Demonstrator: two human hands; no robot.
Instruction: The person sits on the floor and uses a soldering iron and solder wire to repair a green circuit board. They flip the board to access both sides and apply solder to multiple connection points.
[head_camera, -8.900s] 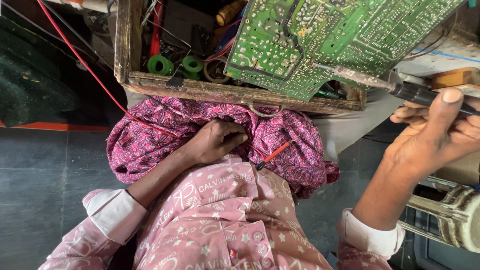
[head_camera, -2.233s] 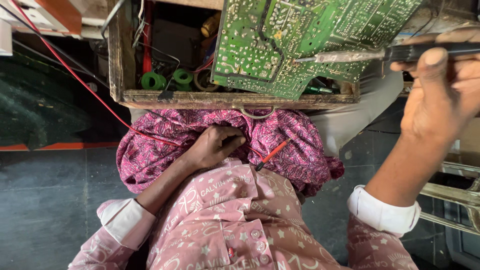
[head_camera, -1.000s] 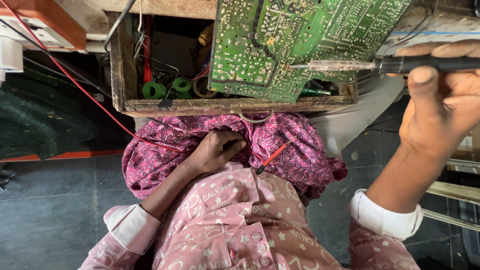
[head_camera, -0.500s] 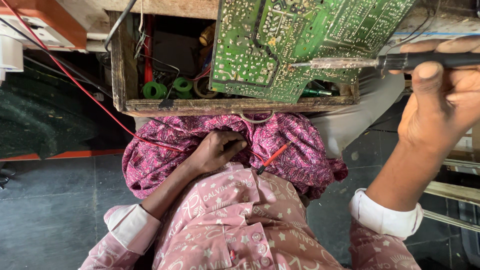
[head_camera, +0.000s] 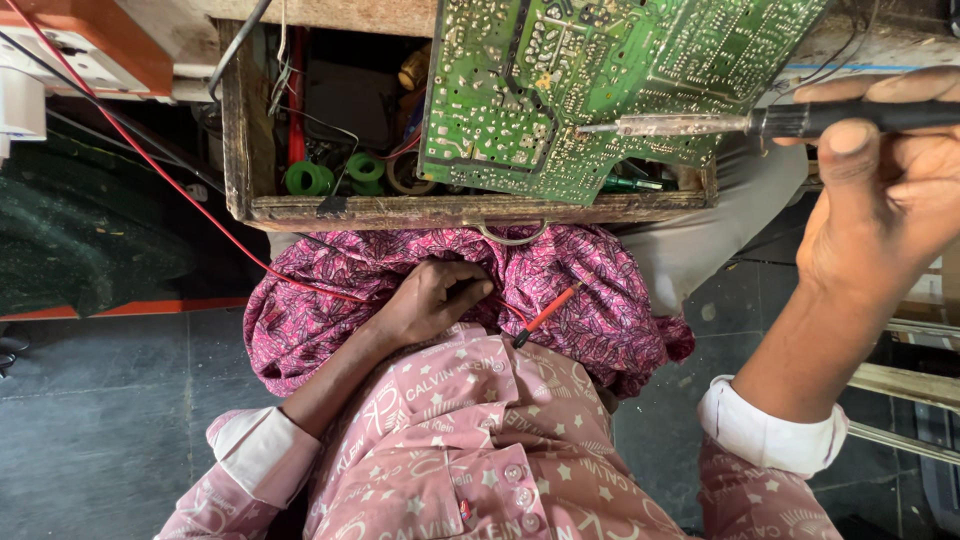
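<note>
Holding one soldering iron, one circuit board

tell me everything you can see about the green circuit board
The green circuit board is a flat panel showing its solder side, dense with silvery joints and pale traces. It leans tilted over the worn wooden tray, its lower edge near the tray's front wall. The metal tip of the black-handled tool in the right hand meets its face. Its top runs out of frame.

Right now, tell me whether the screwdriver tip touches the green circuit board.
Touching: in the head view the screwdriver in the right hand rests its tip on the circuit board.
</note>
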